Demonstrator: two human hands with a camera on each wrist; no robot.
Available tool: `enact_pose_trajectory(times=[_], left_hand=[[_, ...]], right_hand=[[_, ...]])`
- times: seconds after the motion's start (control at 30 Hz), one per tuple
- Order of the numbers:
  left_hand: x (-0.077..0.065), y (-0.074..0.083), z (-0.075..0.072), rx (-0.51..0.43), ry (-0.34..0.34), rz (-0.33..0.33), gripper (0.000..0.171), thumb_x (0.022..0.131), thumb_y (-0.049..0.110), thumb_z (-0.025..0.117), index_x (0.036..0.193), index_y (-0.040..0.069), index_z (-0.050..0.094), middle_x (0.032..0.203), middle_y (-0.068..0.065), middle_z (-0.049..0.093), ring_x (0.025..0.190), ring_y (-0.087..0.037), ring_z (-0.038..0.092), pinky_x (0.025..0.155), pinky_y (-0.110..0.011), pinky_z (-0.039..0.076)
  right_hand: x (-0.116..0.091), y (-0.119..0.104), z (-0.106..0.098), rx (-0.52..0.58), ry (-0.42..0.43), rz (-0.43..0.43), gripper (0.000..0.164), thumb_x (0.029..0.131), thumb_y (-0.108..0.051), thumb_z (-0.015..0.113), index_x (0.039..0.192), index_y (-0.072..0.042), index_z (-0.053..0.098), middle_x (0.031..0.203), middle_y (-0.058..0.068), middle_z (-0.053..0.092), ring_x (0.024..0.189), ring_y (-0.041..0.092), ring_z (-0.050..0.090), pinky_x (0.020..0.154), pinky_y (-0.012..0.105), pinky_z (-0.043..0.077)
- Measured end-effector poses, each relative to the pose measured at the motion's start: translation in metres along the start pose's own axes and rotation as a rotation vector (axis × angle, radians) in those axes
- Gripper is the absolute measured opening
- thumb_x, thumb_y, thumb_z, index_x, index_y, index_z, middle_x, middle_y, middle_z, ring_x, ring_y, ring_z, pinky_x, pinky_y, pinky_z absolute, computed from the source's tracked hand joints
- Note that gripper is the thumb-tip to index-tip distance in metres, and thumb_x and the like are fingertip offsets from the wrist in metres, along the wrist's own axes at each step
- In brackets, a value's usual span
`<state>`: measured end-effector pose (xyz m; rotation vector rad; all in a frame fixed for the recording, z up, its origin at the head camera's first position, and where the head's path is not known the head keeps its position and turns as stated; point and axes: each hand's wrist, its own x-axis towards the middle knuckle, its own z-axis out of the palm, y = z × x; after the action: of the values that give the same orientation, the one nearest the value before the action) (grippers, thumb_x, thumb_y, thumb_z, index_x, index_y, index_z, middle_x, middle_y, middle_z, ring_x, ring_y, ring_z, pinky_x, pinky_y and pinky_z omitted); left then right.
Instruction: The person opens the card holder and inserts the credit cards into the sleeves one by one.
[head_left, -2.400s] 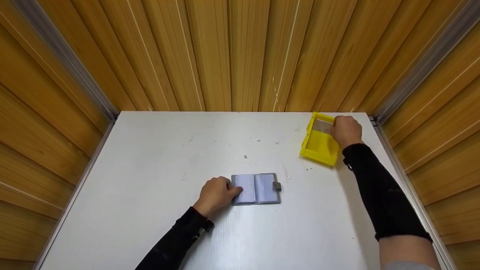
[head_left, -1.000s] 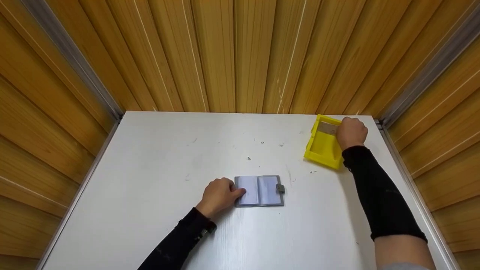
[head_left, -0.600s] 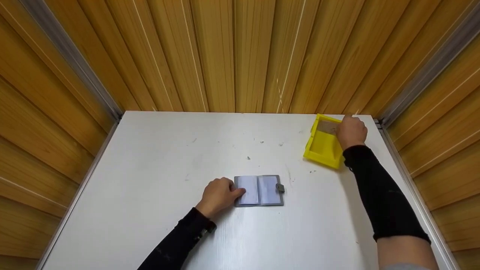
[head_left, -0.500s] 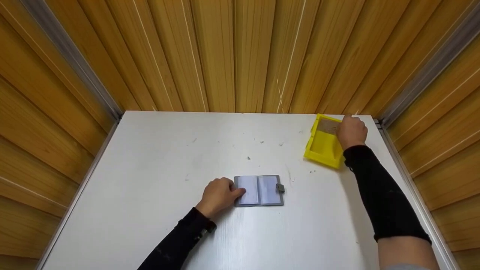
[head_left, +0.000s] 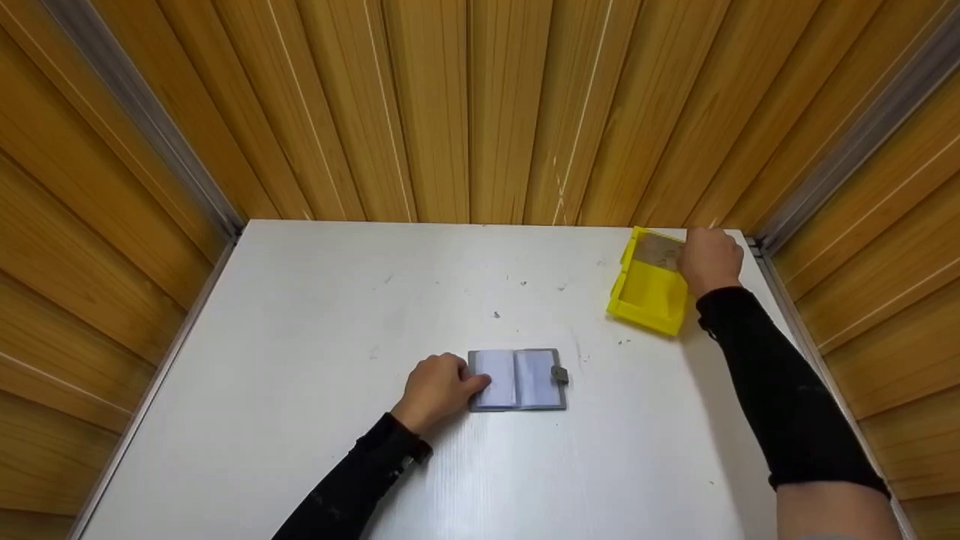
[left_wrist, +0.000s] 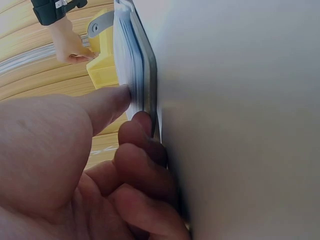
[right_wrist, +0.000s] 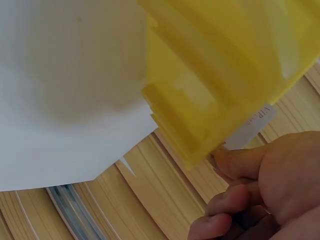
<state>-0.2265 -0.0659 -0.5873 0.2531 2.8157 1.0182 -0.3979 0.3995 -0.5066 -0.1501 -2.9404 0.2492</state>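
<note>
A small grey-covered card holder [head_left: 536, 379] lies spread on the white table, its pale sleeves showing and its snap tab at the right edge. My left hand [head_left: 435, 390] grips its left side. In the left wrist view, the thumb [left_wrist: 112, 102] presses the stacked sleeves while curled fingers sit against the cover's edge. At the back right stands a yellow plastic bin [head_left: 651, 296]. My right hand [head_left: 711, 261] is at its right rim. In the right wrist view, thumb and finger pinch a pale card [right_wrist: 250, 127] printed "VIP" at the bin's edge; the fingertips are partly hidden.
A grey-brown area [head_left: 658, 251] shows at the bin's far end; I cannot tell what it is. Wood-patterned walls [head_left: 420, 112] rise behind and on both sides of the table [head_left: 300, 337]. Small dark marks dot the tabletop.
My right hand has shifted slightly to the right and back at the bin's rim. The left hand and card holder stay put; the whole view shifted a little earlier on.
</note>
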Motion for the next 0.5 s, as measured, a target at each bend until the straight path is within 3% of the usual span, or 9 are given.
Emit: enact_pose_trajectory(times=[0.2, 0.5], left_hand=[[0.0, 0.001, 0.0, 0.007, -0.008, -0.005, 0.045, 0.096, 0.044, 0.083, 0.067, 0.017, 0.064, 0.062, 0.009, 0.05, 0.062, -0.011, 0.048, 0.058, -0.028, 0.036], [0.002, 0.0, -0.001, 0.003, -0.015, -0.022, 0.044, 0.096, 0.044, 0.083, 0.067, 0.017, 0.064, 0.061, 0.009, 0.05, 0.062, -0.012, 0.049, 0.059, -0.028, 0.037]], right_hand=[[-0.008, -0.006, -0.016, 0.017, 0.026, -0.069, 0.021, 0.102, -0.007, 0.067, 0.105, 0.011, 0.076, 0.096, 0.036, 0.074, 0.085, 0.053, 0.071, 0.073, 0.064, 0.056], [-0.017, -0.024, -0.03, 0.005, -0.041, -0.051, 0.033, 0.104, -0.013, 0.072, 0.123, 0.014, 0.072, 0.111, 0.037, 0.075, 0.094, 0.052, 0.073, 0.084, 0.064, 0.06]])
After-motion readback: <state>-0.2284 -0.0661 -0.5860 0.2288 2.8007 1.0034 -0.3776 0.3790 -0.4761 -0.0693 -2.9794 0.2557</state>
